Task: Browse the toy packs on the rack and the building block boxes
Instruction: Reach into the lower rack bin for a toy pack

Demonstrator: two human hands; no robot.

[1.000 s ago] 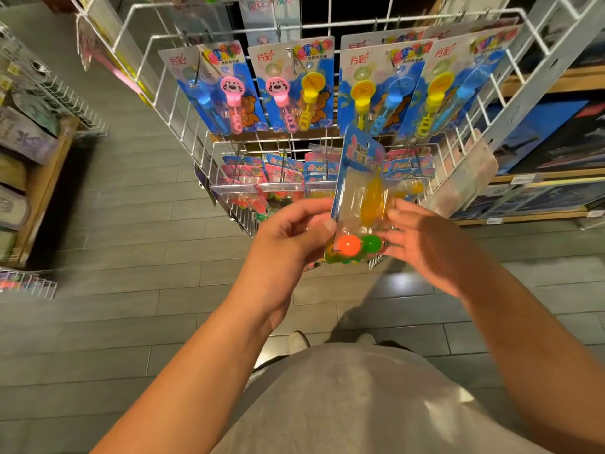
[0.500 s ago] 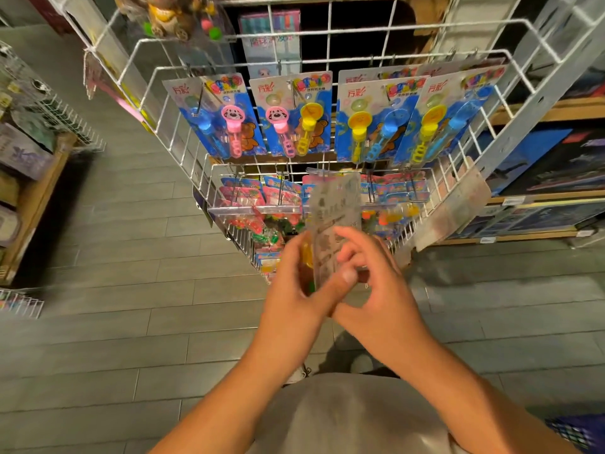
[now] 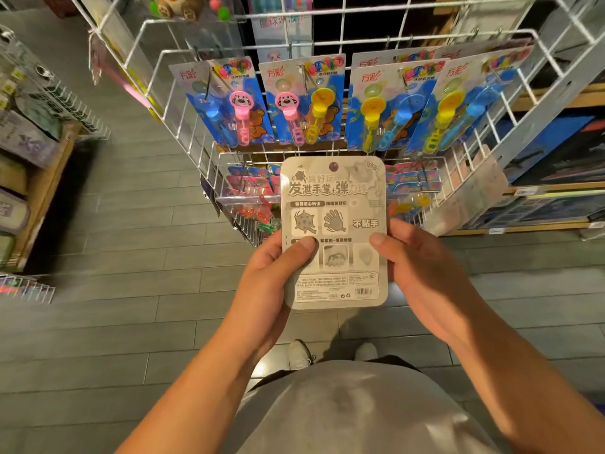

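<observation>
Here, hands (image 3: pixel 347 276) at pack (image 3: pixel 334 231) edges

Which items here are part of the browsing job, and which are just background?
In the job:
- toy pack, grey printed back facing up, held by left hand and right hand
- bubble wand packs hanging on the wire rack
- boxes on the right shelf

Background:
- left shelf goods
- tiled floor
- shoes
</observation>
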